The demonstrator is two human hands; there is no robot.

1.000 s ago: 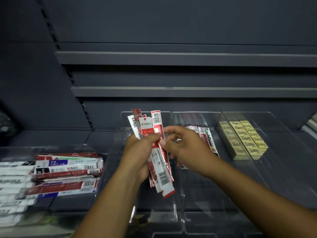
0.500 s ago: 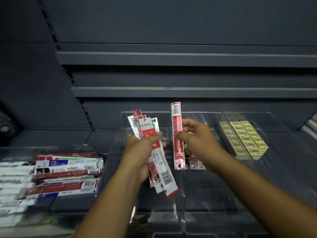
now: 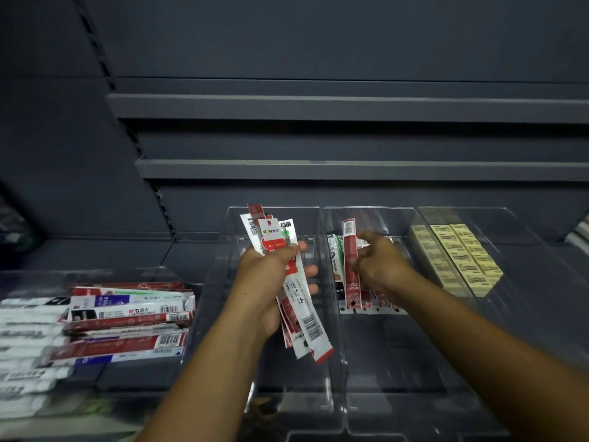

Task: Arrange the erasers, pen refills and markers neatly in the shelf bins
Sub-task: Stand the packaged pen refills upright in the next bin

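My left hand (image 3: pixel 266 275) grips a fanned bunch of red and white pen refill packets (image 3: pixel 301 309) above the clear left-middle bin (image 3: pixel 220 282). My right hand (image 3: pixel 379 263) pinches a single red refill packet (image 3: pixel 350 266) and holds it upright over the middle clear bin (image 3: pixel 341 362), where several refill packets (image 3: pixel 373 301) lie side by side. Rows of yellow erasers (image 3: pixel 459 256) fill the right clear bin (image 3: pixel 522 256).
A clear bin (image 3: pixel 165 272) at the left holds a loose pile of red, blue and white refill packets (image 3: pixel 127 320); white packaged items (image 3: pixel 25 352) lie further left. Dark grey shelf ledges (image 3: pixel 350 169) run across the back wall.
My right hand drew one red packet out of the bunch and carried it rightward and down over the middle bin. My left hand stayed put with the remaining packets.
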